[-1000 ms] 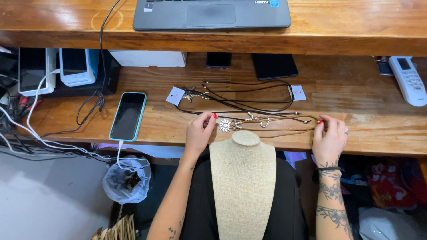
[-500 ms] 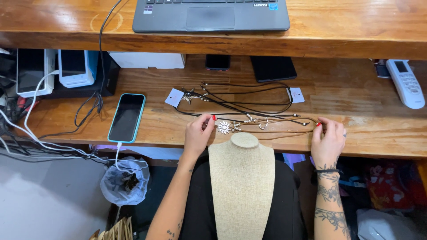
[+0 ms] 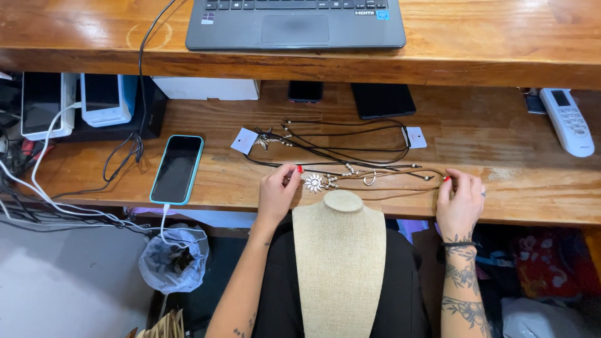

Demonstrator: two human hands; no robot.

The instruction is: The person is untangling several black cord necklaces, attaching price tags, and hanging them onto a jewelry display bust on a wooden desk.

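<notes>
- Nearest the person, below both hands, a linen-covered necklace bust [image 3: 339, 263] stood upright against a dark lap, its neck knob just under the bench [image 3: 538, 200] edge.
- Just above the bust, the left hand [image 3: 277, 194] pinched a dark cord right beside a silver sun pendant [image 3: 313, 183]; that grip was clenched on the necklace cord [image 3: 388, 188].
- Well to the right of that grip, the right hand [image 3: 461, 203] pinched the cord's other end, so the necklace lay stretched between the two hands, flat on the bench.
- The step in hand looked like spreading the necklace out; the next move would call for lifting both ends together, kept taut, clear of the other cords.
- Beyond the hands lay a tangle of more black cord necklaces [image 3: 338, 141] with white tags.
- Left of the left grip sat a blue-cased phone [image 3: 177, 169] on a charging cable.
- Farthest off, a laptop [image 3: 294, 24] rested on the upper shelf, and a white remote [image 3: 567, 121] lay far right.
</notes>
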